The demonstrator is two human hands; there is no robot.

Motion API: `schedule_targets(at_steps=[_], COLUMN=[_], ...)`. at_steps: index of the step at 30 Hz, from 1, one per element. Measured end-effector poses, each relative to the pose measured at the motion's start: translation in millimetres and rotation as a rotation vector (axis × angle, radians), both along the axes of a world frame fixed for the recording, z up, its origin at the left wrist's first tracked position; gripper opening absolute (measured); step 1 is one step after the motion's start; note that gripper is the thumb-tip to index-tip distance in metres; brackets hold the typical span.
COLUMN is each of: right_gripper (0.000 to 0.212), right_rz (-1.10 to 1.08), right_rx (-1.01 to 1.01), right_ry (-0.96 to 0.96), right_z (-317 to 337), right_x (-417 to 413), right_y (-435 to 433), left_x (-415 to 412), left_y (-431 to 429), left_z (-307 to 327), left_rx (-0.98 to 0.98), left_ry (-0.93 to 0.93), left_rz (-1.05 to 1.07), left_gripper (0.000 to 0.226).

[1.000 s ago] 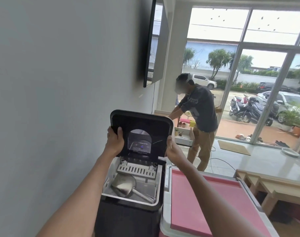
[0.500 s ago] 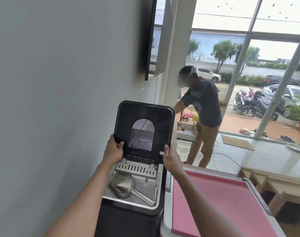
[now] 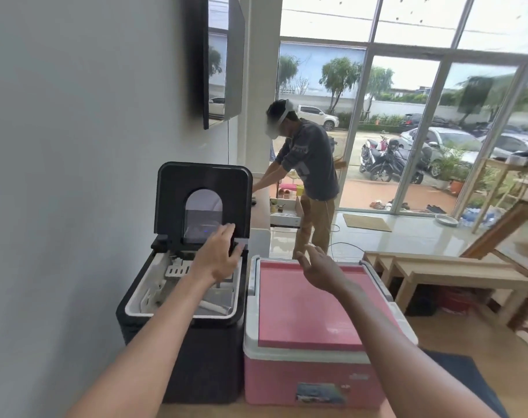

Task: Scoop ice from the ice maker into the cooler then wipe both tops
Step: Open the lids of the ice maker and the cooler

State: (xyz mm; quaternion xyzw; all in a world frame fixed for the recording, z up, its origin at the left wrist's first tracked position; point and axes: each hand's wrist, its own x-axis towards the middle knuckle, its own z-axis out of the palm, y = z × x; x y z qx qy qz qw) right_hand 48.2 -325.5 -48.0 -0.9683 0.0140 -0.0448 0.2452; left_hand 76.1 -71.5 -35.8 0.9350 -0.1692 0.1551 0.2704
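Observation:
The black ice maker (image 3: 196, 351) stands against the wall with its lid (image 3: 172, 200) swung fully upright. A metal scoop handle (image 3: 213, 307) shows in its white basket; my forearm hides the scoop's bowl. My left hand (image 3: 219, 259) hovers over the open basket with relaxed fingers, holding nothing. The pink cooler (image 3: 311, 375) sits right of the ice maker with its pink lid (image 3: 302, 315) down. My right hand (image 3: 320, 267) floats open above the far edge of that lid.
A grey wall (image 3: 76, 176) runs close on the left with a mounted screen (image 3: 223, 58) above. Another person (image 3: 311, 176) bends over a counter behind the ice maker. Low wooden benches (image 3: 437, 273) stand to the right, near glass windows.
Both hands have let go of the ice maker lid, which now stands upright alone. My left hand dropped over the basket, my right moved over the cooler. The camera pulled back.

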Motion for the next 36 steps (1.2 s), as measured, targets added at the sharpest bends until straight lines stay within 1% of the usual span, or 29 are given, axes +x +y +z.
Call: schedule_targets(at_steps=[4,6,8,9,10,12,14,17,20,23,25,26,28,31,33,36], right_gripper=[0.062,0.075,0.095,0.100,0.100,0.094,0.092,0.092,0.092,0.083,0.075,0.071,0.066,0.073,0.074,0.063], right_rz=[-0.005,-0.001,0.017,0.034,0.051,0.080,0.111,0.148,0.172,0.224,0.253,0.251,0.214,0.093,0.026,-0.030], right_rx=[-0.125,-0.157,-0.204,-0.242,-0.278,-0.323,-0.381,-0.475,-0.526,-0.563,-0.543,-0.526,-0.514,-0.422,-0.342,-0.233], right_ry=[0.074,0.122,0.145,0.119,0.086,0.035,0.009,-0.014,-0.068,-0.231,-0.324,-0.366,-0.448,-0.526,-0.559,-0.588], right_z=[-17.6,-29.1,-43.3,-51.4,-59.3,-69.7,-75.7,-78.7,-75.1,-56.1,-41.3,-33.5,-17.1,8.3,22.6,43.5], right_x=[-46.8,-71.2,-96.7,-106.8,-116.4,-132.5,-142.7,-144.3,-142.7,-139.8,-133.6,-128.8,-114.6,-90.0,-72.8,-47.5], right_y=[-36.8,-53.0,-70.5,-79.3,-87.7,-101.5,-110.8,-113.8,-117.9,-123.5,-127.8,-129.9,-135.7,-141.1,-142.6,-143.0], left_x=[-33.1,-56.1,-79.2,-85.1,-88.4,-89.3,-88.9,-85.5,-86.6,-86.5,-82.4,-80.2,-73.1,-64.6,-59.5,-45.0], left_y=[-54.7,-76.2,-88.6,-90.1,-89.4,-86.1,-85.9,-85.5,-87.9,-85.8,-82.8,-81.6,-80.8,-81.2,-84.5,-95.2], left_z=[-18.7,-30.9,-46.7,-54.4,-60.2,-67.8,-73.4,-79.0,-85.0,-82.8,-72.5,-64.1,-43.8,-16.4,-4.0,12.1], left_rx=[0.301,0.429,0.557,0.602,0.626,0.675,0.786,0.902,0.961,0.927,0.826,0.778,0.708,0.564,0.426,0.175], left_ry=[0.145,0.198,0.204,0.192,0.173,0.088,-0.028,-0.225,-0.422,-0.594,-0.651,-0.654,-0.678,-0.661,-0.623,-0.571], left_rz=[-0.203,-0.287,-0.382,-0.410,-0.424,-0.439,-0.462,-0.449,-0.457,-0.456,-0.457,-0.438,-0.336,-0.156,-0.077,0.038], left_gripper=[0.071,0.079,0.088,0.092,0.094,0.100,0.102,0.095,0.088,0.073,0.061,0.057,0.055,0.060,0.057,0.048])
